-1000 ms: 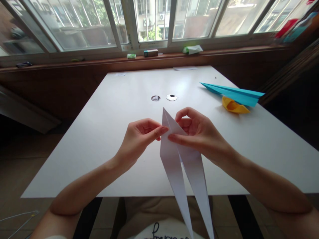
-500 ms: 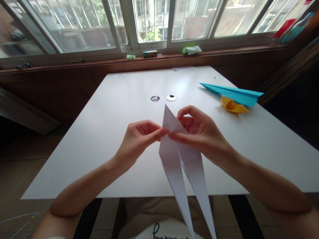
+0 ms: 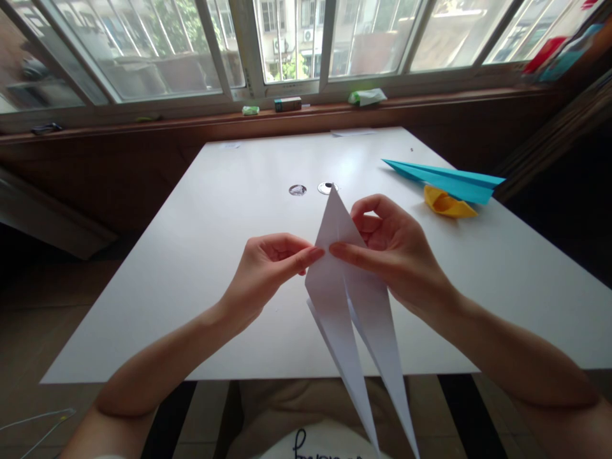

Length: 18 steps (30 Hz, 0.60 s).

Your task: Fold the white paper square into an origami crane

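A folded sheet of white paper [image 3: 329, 299] is held up over the near side of the table. It has a pointed top and two long, narrow legs hanging past the table's front edge. My left hand [image 3: 277, 264] pinches its left edge between thumb and bent fingers. From the right, my right hand [image 3: 394, 245] grips it, the thumb lying flat across the front and the fingers partly hidden behind. The two thumb tips nearly meet at the paper's middle crease. Along the lower left leg a second layer stands slightly apart.
On the white table [image 3: 167, 280], a blue paper plane [image 3: 449, 180] and a yellow paper boat [image 3: 448, 203] lie at the right. Two round holes [image 3: 297, 190] pierce the tabletop beyond the paper. Small packets and a box [image 3: 287, 104] sit on the windowsill.
The paper's tip has swung right and away from me, now overlapping the right-hand hole. My right hand has shifted slightly right and up with it; my left hand has barely moved.
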Each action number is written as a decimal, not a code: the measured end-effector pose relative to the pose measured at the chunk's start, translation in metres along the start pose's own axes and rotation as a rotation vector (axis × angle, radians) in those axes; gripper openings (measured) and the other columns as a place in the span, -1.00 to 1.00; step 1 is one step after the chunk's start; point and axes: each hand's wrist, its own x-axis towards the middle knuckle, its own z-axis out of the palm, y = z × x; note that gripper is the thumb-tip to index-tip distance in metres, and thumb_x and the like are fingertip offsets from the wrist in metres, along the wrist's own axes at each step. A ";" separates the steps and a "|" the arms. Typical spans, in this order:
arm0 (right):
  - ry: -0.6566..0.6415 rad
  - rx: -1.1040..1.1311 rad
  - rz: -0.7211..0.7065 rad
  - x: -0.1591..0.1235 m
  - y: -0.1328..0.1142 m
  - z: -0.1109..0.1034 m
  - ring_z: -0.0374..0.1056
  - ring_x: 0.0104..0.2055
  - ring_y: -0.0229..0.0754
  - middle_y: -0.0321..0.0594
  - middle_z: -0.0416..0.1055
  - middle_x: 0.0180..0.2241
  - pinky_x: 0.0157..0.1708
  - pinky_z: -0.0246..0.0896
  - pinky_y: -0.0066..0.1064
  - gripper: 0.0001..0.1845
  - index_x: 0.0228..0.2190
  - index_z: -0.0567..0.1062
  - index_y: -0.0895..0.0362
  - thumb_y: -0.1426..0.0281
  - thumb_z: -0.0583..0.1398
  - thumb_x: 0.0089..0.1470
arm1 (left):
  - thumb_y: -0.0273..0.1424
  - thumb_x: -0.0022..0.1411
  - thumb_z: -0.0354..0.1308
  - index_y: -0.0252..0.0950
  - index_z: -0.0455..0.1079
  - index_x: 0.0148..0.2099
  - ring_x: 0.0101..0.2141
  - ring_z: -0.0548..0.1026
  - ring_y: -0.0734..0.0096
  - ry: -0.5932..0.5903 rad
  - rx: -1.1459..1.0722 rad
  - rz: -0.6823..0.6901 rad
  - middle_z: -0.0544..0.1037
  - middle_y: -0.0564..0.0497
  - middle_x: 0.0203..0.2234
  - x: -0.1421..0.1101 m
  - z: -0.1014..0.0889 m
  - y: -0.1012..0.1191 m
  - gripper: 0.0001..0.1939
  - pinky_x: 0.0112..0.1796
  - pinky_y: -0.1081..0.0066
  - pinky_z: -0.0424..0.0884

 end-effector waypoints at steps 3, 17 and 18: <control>0.024 -0.026 -0.009 0.001 -0.001 0.000 0.39 -0.45 -0.28 -0.40 0.37 -0.48 -0.48 0.35 -0.43 -0.59 -0.42 0.20 0.06 0.28 0.34 -0.20 | -0.26 -0.05 0.31 -0.28 0.48 -0.50 -0.60 0.35 0.60 0.013 -0.008 0.007 0.48 0.07 -0.64 0.000 0.000 -0.001 -0.81 -0.56 0.56 0.29; 0.143 -0.221 -0.166 0.013 0.011 -0.005 0.37 -0.34 -0.25 -0.36 0.36 -0.41 -0.31 0.35 -0.35 -0.70 -0.39 0.28 0.04 0.35 0.30 -0.17 | -0.23 -0.06 0.30 -0.29 0.49 -0.42 -0.49 0.44 0.46 0.012 0.140 0.096 0.54 0.01 -0.51 0.012 -0.003 -0.015 -0.78 -0.47 0.48 0.35; 0.112 -0.243 -0.162 0.018 0.017 -0.008 0.37 -0.31 -0.23 -0.34 0.37 -0.40 -0.28 0.34 -0.33 -0.72 -0.38 0.31 0.06 0.35 0.29 -0.16 | -0.24 -0.06 0.30 -0.29 0.48 -0.45 -0.50 0.42 0.47 0.050 0.196 0.151 0.54 0.02 -0.52 0.016 -0.004 -0.021 -0.78 -0.46 0.47 0.34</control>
